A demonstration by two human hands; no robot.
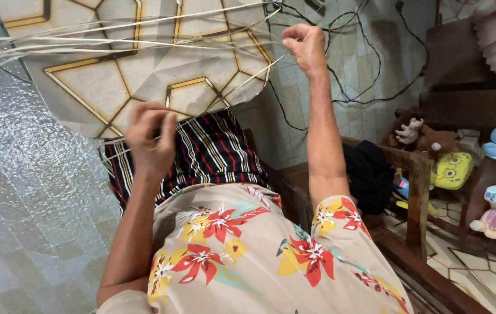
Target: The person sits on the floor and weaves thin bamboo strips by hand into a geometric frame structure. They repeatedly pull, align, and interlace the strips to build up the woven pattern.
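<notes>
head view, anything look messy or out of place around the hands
The thin pale strips fan out loosely to the left instead of lying bundled; the right hand pulls one up while the left hand pinches others over the striped cloth. Black cables dangle tangled on the tiled wall. Nothing looks broken or spilled.

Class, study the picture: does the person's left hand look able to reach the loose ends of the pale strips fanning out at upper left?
Probably yes. The left hand already pinches the pale strips lower down, and nothing blocks the way to their ends.
</notes>
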